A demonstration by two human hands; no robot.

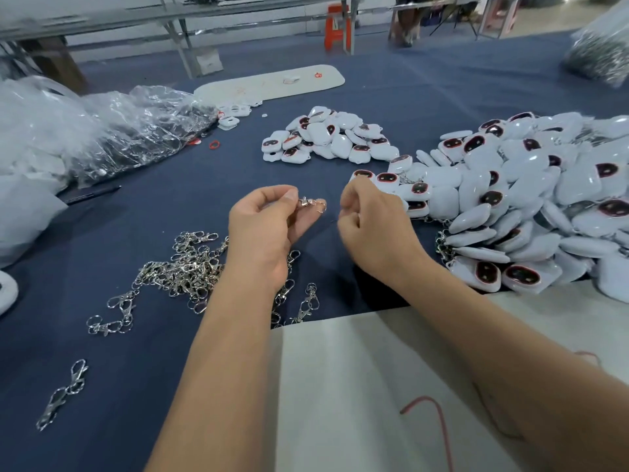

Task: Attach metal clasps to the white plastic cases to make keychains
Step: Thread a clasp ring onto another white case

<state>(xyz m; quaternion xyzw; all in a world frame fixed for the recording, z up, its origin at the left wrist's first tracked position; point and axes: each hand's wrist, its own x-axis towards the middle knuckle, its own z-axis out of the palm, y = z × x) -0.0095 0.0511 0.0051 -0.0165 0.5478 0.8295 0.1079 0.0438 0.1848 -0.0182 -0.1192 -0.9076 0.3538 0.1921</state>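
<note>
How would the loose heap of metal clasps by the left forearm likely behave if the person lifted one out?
The clasps lie interlocked, so neighbours would probably drag along. Their rings and swivels look jointed, so a lifted one likely dangles instead of staying stiff. The shiny metal may feel slippery.

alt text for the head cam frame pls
A person's left hand pinches a metal clasp above a blue-covered table; the right hand hovers beside it, fingers curled. Loose clasps lie left, white plastic cases right.
</note>
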